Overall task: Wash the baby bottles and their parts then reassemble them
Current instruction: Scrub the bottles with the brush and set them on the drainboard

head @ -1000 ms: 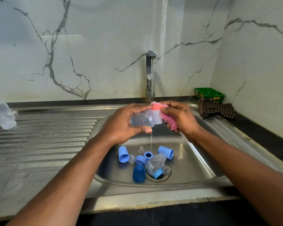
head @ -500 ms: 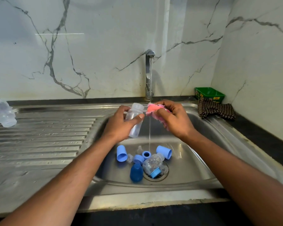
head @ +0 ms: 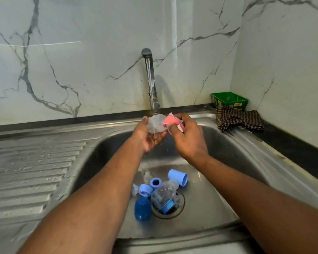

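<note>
My left hand (head: 148, 136) holds a clear baby bottle (head: 156, 123) under the running tap (head: 149, 77), palm up, fingers cupped round it. My right hand (head: 186, 140) pinches a pink sponge (head: 170, 121) against the bottle's right side. On the sink (head: 228, 162) floor near the drain lie another clear bottle (head: 163, 195), a dark blue cap (head: 142, 208), a light blue cup-shaped cap (head: 178, 177), blue rings (head: 155, 182) and clear teats.
A ribbed steel drainboard (head: 31, 171) stretches to the left. A green tub (head: 229, 99) and a checked brown cloth (head: 237, 120) sit at the back right corner. Marble walls close the back and right.
My left hand turned the bottle from lying sideways to palm-up under the water stream and raised it closer to the tap. The view shifted, so the bottle on the drainboard left the frame.
</note>
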